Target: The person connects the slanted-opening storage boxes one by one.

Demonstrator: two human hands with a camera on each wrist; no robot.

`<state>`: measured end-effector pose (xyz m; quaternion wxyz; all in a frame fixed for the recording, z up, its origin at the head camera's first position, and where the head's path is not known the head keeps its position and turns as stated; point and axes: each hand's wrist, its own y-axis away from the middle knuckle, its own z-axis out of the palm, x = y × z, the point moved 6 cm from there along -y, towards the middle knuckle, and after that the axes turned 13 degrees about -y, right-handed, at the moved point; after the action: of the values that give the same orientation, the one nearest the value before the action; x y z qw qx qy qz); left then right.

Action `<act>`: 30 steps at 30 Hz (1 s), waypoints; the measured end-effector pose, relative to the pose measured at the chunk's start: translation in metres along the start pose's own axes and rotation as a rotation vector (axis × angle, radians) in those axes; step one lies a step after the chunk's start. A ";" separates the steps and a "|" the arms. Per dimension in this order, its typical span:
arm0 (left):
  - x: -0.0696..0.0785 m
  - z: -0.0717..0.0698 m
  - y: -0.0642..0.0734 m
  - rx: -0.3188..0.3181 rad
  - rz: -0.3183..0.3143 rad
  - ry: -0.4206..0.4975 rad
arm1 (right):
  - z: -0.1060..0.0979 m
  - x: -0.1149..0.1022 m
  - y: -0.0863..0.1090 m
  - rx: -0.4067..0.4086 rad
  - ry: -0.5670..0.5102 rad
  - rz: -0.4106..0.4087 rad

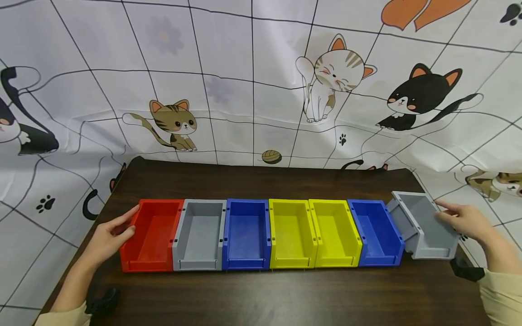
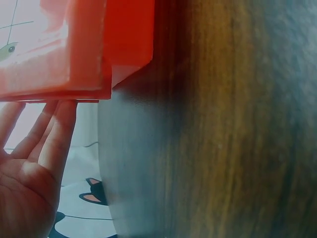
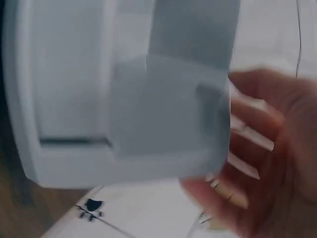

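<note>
A row of plastic storage bins stands on the table. My left hand [image 1: 107,240] is beside the red bin [image 1: 152,237] at the left end, its extended fingers [image 2: 58,131] touching the outer side wall. At the right end, my right hand [image 1: 469,221] holds the right side of a grey bin [image 1: 436,226]. This bin is tilted and set askew from the row, against or close to a blue bin [image 1: 377,233]. In the right wrist view, the fingers lie along the grey bin's outer side, partly hidden and blurred.
Between the end bins stand another grey bin [image 1: 200,235], a blue bin [image 1: 246,235] and two yellow bins, one left [image 1: 291,233] and one right [image 1: 336,233]. The dark wooden table [image 1: 261,296] ends near both hands. Cat-print cloth [image 1: 228,99] hangs behind.
</note>
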<state>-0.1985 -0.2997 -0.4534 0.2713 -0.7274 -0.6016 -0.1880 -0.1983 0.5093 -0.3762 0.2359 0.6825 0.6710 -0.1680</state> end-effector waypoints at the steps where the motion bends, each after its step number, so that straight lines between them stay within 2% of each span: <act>1: 0.000 0.001 0.000 0.001 0.002 0.000 | 0.000 -0.005 0.000 0.030 0.028 -0.035; 4: 0.000 0.002 -0.001 -0.003 0.003 0.001 | 0.006 -0.025 -0.002 0.081 0.022 -0.171; 8: -0.001 0.002 -0.001 -0.014 -0.017 0.011 | 0.025 -0.043 -0.005 -0.022 -0.103 -0.316; 12: -0.001 0.002 0.000 -0.024 -0.027 0.023 | 0.037 -0.049 -0.006 -0.080 -0.106 -0.391; 15: 0.000 0.003 0.000 -0.022 -0.019 0.014 | 0.039 -0.048 -0.006 -0.088 -0.105 -0.387; 20: -0.002 0.002 0.001 -0.021 -0.023 -0.001 | 0.042 -0.048 -0.008 -0.128 -0.114 -0.333; 27: -0.001 0.001 0.000 -0.020 -0.021 0.019 | 0.047 -0.046 -0.008 -0.150 -0.051 -0.256; 30: 0.000 0.001 0.000 -0.030 -0.030 0.019 | 0.049 -0.043 -0.007 -0.151 -0.045 -0.251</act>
<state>-0.1989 -0.2987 -0.4543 0.2633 -0.7204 -0.6069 -0.2081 -0.2027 0.4465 -0.3943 0.2786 0.5697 0.7564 -0.1603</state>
